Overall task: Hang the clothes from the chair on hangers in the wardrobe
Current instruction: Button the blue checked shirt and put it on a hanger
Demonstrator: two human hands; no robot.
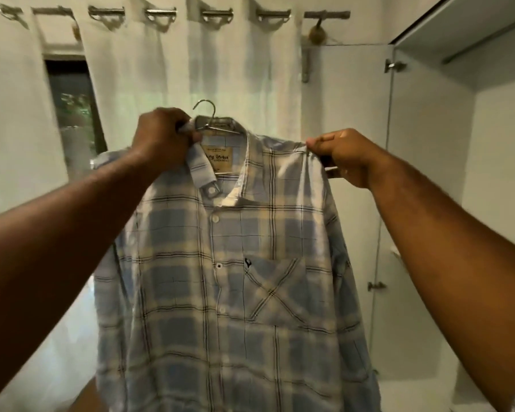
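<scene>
On my feed I see the left hand (164,135) with fingers curled tight, pinching the collar of the plaid shirt (235,278) beside the neck of the wire hanger (206,114); the right hand (342,156) pinches the shirt's shoulder between thumb and curled fingers; the shirt hangs on the hanger, held up before a white curtain (220,69), the open wardrobe (428,173) to its right

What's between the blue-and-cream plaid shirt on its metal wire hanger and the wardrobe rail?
Nothing visible: the plaid shirt hangs on the wire hanger, the white wardrobe door is open, the visible rail bare.
</scene>
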